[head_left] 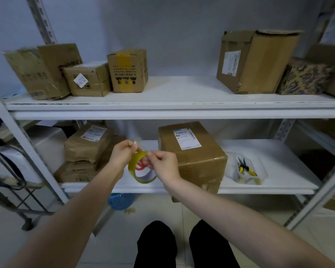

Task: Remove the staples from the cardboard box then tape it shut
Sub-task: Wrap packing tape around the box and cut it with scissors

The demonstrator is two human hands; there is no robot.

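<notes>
Cardboard box [191, 151] is seen on the lower shelf [275, 151], brown, with a white shipping label stuck on its top face and its near corner reaching the shelf's front edge. A roll of yellowish tape [132, 166] with a red mark inside its ring is held up in front of the shelf, just left of the box. The left hand [122, 151] is raised above the roll, its thumb and fingertips pinched together on what looks like a loose, clear end of tape. The roll's upper rim is pinched by the curled fingers of the right hand [163, 165], which overlaps the box's left side in the view; whether it touches the box cannot be told. Right of the box, yellow-handled pliers [246, 169] are lying in a clear plastic tray [263, 174] on the same shelf. At the left end of that shelf, two brown parcels [87, 146] are stacked. Several more cartons are lined along the upper shelf [172, 89], and a blue basket [120, 200] is seen on the floor below.
</notes>
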